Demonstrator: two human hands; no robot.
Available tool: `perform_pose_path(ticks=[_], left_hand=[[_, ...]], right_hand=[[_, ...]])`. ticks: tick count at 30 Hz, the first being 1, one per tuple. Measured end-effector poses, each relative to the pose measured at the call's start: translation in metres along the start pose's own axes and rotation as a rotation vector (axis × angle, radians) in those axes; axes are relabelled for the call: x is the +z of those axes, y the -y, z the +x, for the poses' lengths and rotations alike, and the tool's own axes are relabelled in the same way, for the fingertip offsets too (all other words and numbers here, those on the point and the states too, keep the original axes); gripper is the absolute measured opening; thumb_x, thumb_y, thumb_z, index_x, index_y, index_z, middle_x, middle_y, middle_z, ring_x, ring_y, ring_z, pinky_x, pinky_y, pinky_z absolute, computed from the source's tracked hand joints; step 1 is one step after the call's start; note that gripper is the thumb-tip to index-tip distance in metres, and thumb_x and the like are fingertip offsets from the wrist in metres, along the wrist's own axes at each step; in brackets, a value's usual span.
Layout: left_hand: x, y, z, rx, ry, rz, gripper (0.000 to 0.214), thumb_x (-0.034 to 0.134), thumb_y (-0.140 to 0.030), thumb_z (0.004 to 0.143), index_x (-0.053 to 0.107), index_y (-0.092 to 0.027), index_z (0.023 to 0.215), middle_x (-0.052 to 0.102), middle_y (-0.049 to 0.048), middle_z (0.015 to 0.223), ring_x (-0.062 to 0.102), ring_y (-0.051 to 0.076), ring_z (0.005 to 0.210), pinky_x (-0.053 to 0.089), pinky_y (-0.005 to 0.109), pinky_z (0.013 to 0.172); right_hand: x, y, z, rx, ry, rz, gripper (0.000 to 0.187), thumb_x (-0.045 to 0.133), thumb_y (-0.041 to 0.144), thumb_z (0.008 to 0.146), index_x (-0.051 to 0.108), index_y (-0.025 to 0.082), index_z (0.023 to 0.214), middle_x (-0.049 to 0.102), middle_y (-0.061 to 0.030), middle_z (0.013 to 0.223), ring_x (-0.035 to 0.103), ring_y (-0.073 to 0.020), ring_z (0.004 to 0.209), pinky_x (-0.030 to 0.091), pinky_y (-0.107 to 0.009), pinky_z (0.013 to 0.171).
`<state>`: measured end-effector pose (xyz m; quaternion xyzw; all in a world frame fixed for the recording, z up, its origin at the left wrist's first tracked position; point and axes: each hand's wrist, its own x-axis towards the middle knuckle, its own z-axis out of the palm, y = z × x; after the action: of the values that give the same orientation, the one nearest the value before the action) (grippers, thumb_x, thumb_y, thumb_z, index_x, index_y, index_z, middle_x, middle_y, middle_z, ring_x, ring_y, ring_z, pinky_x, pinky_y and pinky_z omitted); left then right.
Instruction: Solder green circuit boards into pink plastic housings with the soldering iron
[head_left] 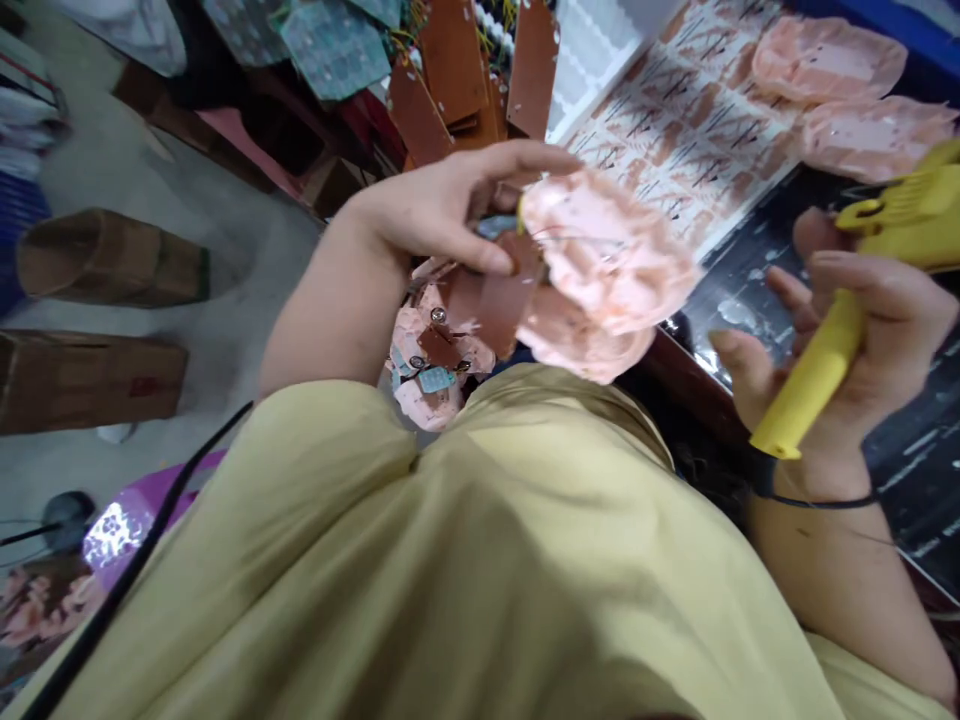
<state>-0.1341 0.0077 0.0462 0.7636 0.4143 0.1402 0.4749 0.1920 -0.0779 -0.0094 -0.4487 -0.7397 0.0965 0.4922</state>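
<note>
My left hand [469, 210] pinches a brown board [510, 290] between thumb and fingers. Beside the fingertips, a pale pink moulded plastic shell [611, 250] with thin wires is blurred by motion. Another pink shell [592, 340] lies partly under it. At the right, my right hand [862, 350] is loosely wrapped round the handle of a yellow pistol-shaped tool [919, 210]; some of its fingers are lifted. The tool's far end is cut off by the frame.
Below my left forearm sits a pile of pink parts with small boards [435, 350]. Brown boards [454, 60] and teal pieces [337, 45] lie at the back. Pink shells [829, 55] rest on a patterned sheet [667, 120]. Cardboard boxes [90, 380] stand on the floor.
</note>
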Motion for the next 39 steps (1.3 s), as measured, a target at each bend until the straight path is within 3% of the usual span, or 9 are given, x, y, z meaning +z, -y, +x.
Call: perform_pose_path(ticks=[3,6,10,15,17,26,32,35,39], left_hand=[[-0.017,0.022,-0.04,-0.07,0.067,-0.01,0.108,0.08,-0.073,0.054,0.048,-0.025,0.145,0.053,0.0073,0.148,0.053,0.035,0.129,0.046,0.047,0.108],[-0.022,0.058,-0.061,-0.198,0.117,0.033,0.104,0.076,-0.078,0.054,0.052,-0.028,0.142,0.057,0.005,0.145,0.052,0.035,0.127,0.044,0.053,0.108],[-0.016,0.123,-0.064,-0.276,0.157,0.035,0.099,0.071,-0.079,0.059,0.048,-0.035,0.145,0.054,-0.0058,0.147,0.05,0.028,0.129,0.044,0.047,0.112],[0.002,0.173,-0.052,-0.385,0.167,0.385,0.101,0.062,-0.074,0.065,0.047,-0.016,0.147,0.027,0.0128,0.164,0.031,0.03,0.148,0.032,0.04,0.117],[0.008,0.177,-0.048,-0.402,0.167,0.482,0.094,0.062,-0.069,0.069,0.05,-0.015,0.144,0.021,0.0143,0.165,0.026,0.029,0.151,0.031,0.035,0.117],[0.026,0.17,-0.035,-0.436,0.068,0.601,0.065,0.058,-0.049,0.08,0.058,-0.018,0.137,0.057,0.0094,0.143,0.047,0.027,0.137,0.035,0.033,0.113],[0.038,0.183,-0.033,-0.462,-0.152,0.59,0.041,0.047,-0.037,0.086,0.069,-0.022,0.117,0.067,0.0047,0.129,0.059,0.023,0.12,0.045,0.031,0.103],[0.039,0.19,-0.03,-0.542,-0.217,0.62,0.04,0.043,-0.04,0.09,0.071,-0.022,0.114,0.067,0.0031,0.129,0.06,0.024,0.117,0.047,0.036,0.098],[0.035,0.19,-0.025,-0.649,-0.302,0.656,0.058,0.034,-0.057,0.094,0.068,-0.017,0.118,0.067,0.008,0.127,0.058,0.027,0.116,0.048,0.041,0.09]], right_hand=[[-0.004,-0.005,-0.001,-0.107,-0.077,0.057,0.066,0.083,0.041,0.075,0.055,0.03,0.134,0.06,-0.0069,0.123,0.061,-0.0333,0.123,0.059,-0.047,0.094],[-0.005,-0.012,-0.007,-0.084,-0.067,-0.023,0.063,0.082,0.043,0.075,0.057,0.026,0.13,0.063,-0.0091,0.122,0.065,-0.033,0.117,0.059,-0.05,0.092],[-0.006,-0.014,-0.016,0.003,-0.051,-0.048,0.057,0.082,0.04,0.075,0.06,0.024,0.125,0.067,-0.0104,0.123,0.066,-0.0316,0.116,0.059,-0.05,0.091],[-0.006,-0.016,-0.02,0.031,-0.04,-0.103,0.051,0.08,0.037,0.077,0.062,0.023,0.122,0.069,-0.0104,0.123,0.068,-0.0303,0.112,0.06,-0.049,0.089],[-0.007,-0.017,-0.02,0.033,-0.036,-0.12,0.051,0.081,0.037,0.076,0.063,0.024,0.121,0.069,-0.0101,0.122,0.069,-0.0297,0.109,0.06,-0.048,0.088],[-0.003,-0.016,-0.023,0.09,0.005,-0.145,0.047,0.079,0.032,0.076,0.063,0.023,0.119,0.07,-0.0101,0.122,0.07,-0.0262,0.104,0.061,-0.044,0.087],[-0.004,-0.018,-0.026,0.127,-0.005,-0.159,0.048,0.081,0.03,0.073,0.064,0.026,0.117,0.071,-0.0096,0.121,0.073,-0.0253,0.095,0.062,-0.042,0.083],[-0.003,-0.02,-0.027,0.129,0.011,-0.161,0.045,0.081,0.031,0.074,0.065,0.025,0.115,0.07,-0.01,0.121,0.072,-0.0256,0.1,0.063,-0.041,0.085],[-0.003,-0.021,-0.029,0.132,0.003,-0.15,0.046,0.082,0.032,0.074,0.065,0.024,0.116,0.071,-0.0097,0.12,0.072,-0.025,0.1,0.063,-0.04,0.086]])
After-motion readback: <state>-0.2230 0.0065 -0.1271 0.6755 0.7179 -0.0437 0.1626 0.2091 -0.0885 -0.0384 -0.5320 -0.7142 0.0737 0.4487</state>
